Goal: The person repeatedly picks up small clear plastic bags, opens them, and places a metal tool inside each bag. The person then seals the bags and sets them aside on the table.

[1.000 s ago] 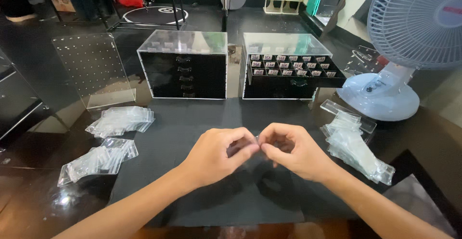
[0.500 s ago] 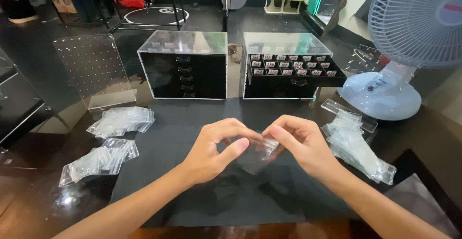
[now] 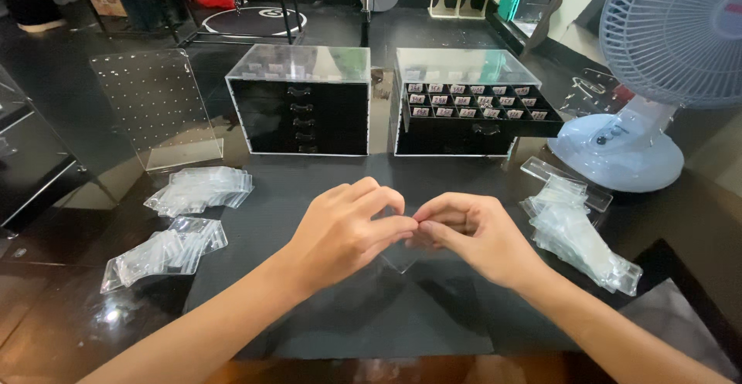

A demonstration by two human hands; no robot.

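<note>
My left hand (image 3: 348,229) and my right hand (image 3: 471,233) meet at their fingertips over the dark mat (image 3: 332,330) in the middle of the table. Between them they pinch a small clear plastic bag (image 3: 402,256), whose lower corner hangs just below the fingers. The pinched top of the bag is hidden by my fingers. Both hands hover slightly above the mat, in front of two drawer boxes.
Two clear-topped black drawer boxes stand behind: left box (image 3: 301,102), right box (image 3: 468,106) with a drawer of small labelled compartments open. Piles of clear bags lie at left (image 3: 201,191), (image 3: 166,249) and right (image 3: 580,233). A perforated clear stand (image 3: 158,106) and fan (image 3: 657,59) flank them.
My fingers had spread apart on the bag half a second ago; now both hands have closed back together, fingertips pinched at the bag's top.
</note>
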